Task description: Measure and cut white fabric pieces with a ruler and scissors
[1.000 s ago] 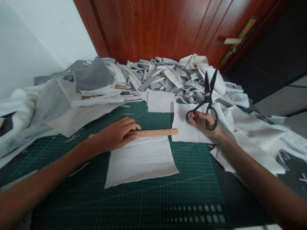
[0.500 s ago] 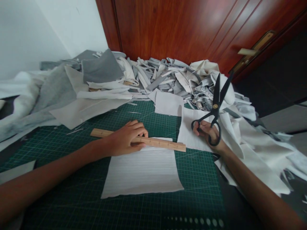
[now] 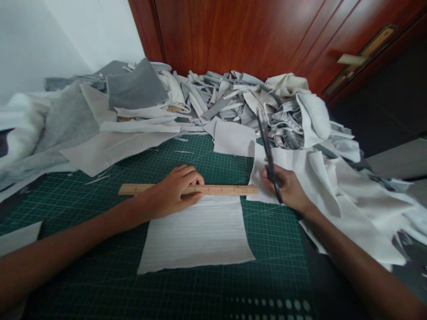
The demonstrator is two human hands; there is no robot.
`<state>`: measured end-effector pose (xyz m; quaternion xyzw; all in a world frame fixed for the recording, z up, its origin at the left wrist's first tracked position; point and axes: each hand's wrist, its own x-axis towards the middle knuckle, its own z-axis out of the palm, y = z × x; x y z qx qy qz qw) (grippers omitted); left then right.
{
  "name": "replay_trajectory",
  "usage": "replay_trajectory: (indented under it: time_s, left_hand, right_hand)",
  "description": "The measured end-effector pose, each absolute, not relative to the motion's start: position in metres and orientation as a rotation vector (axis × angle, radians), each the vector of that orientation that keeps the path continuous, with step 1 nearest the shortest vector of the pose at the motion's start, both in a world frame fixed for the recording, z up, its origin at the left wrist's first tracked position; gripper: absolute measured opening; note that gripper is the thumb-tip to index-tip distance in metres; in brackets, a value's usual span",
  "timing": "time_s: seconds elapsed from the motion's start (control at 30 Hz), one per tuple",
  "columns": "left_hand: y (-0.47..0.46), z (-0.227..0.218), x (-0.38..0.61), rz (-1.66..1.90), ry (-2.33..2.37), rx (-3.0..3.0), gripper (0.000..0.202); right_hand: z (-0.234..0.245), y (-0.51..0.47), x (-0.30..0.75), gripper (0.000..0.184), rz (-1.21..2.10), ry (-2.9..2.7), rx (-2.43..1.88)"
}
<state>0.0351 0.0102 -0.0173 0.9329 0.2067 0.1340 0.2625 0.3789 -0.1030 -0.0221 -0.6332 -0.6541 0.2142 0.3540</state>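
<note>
Left hand [image 3: 175,189] on a ruler [image 3: 227,190], right hand [image 3: 288,186] with scissors [image 3: 269,162]

A big green mat [image 3: 187,162] covers much of the black table [image 3: 328,289]. The mat has a grid of thin lines, and rows of pale dots [image 3: 276,303] near its bottom edge. A few thin scraps [image 3: 98,179] lie on it.

In the middle of the mat is a white cloth with ridges [image 3: 196,235]. The wooden ruler goes across its far edge, and the ruler's right end lies over the edge of another white cloth [image 3: 257,169]. The person's left hand pinches the ruler, with the thumb on the near side and the fingers on the far side.

The right hand is curled around the handles of the black scissors, above that other cloth. The scissors point away from the person. They are blurry and seen from the side, so one cannot tell if the blades are apart.

At the back is a long, messy heap of white and gray scraps [image 3: 213,104]. A dark gray piece [image 3: 136,86] sits on its left part. Behind it are a shiny red-brown door [image 3: 233,35] with a gold-colored handle [image 3: 352,60], and a white wall [image 3: 76,31] on the left.
</note>
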Motion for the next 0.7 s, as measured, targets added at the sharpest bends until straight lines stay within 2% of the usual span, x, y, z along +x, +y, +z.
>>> replay_trajectory:
  time_s: [0.2,0.37,0.7]
  left_hand:
    - [0.02,-0.015,0.032,0.343,0.527,2.464,0.017]
    - [0.031,-0.008,0.027,0.221,0.482,2.404,0.023]
    - [0.033,-0.014,0.025,0.316,0.383,2.483,0.013]
  right_hand:
    - [-0.024,-0.105,0.374,0.028,0.354,-1.873,-1.68]
    - [-0.024,-0.105,0.377,0.025,0.35,-1.916,-1.651]
    - [-0.032,-0.103,0.387,0.035,0.09,-1.902,-1.669]
